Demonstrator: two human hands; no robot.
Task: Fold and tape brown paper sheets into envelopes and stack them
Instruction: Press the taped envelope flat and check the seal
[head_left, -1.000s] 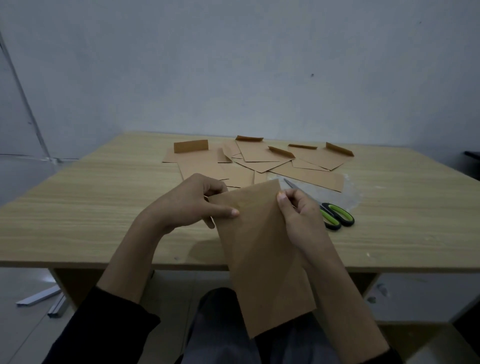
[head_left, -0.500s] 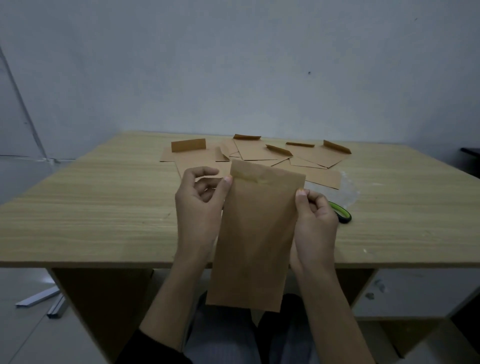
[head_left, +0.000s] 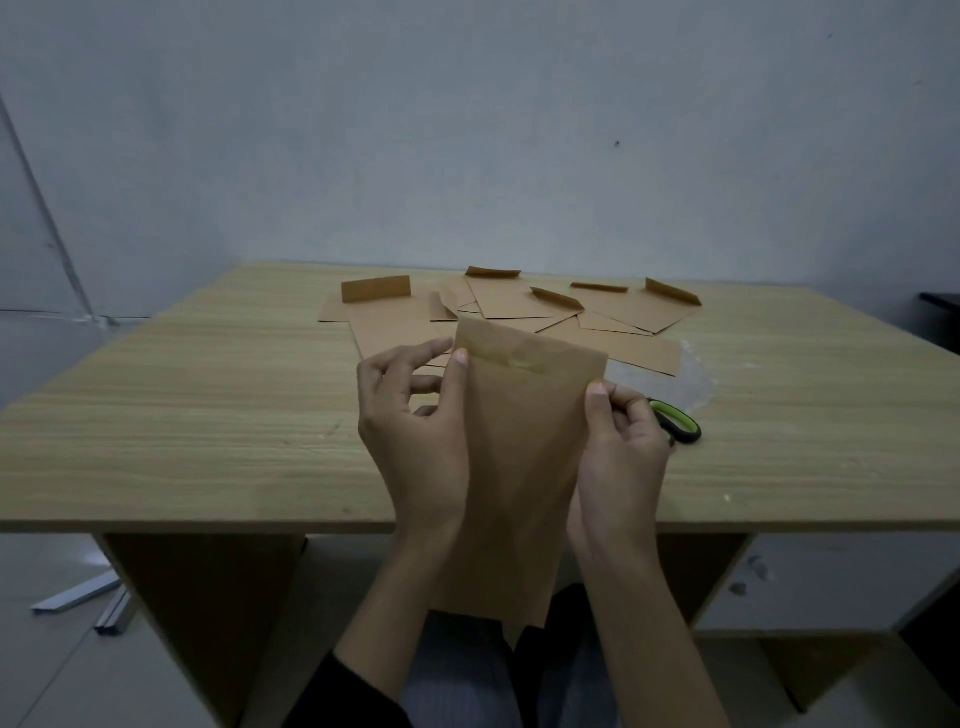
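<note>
Left hand (head_left: 415, 436) and right hand (head_left: 623, 457) are pinched on side edges of the upright envelope (head_left: 524, 467), presumably so its tape (head_left: 501, 358) can be checked. Other envelopes (head_left: 519, 306) are spread unstacked on the counter (head_left: 208, 415).

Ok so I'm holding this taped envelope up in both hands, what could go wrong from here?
1. The tape strip near the top of the envelope looks uneven; the thumb of the left hand beside it might wrinkle it.
2. The right hand pinches only the edge, so the paper may crease.
3. The finished envelopes on the table lie scattered with flaps up, so one set on them could slide.
</note>
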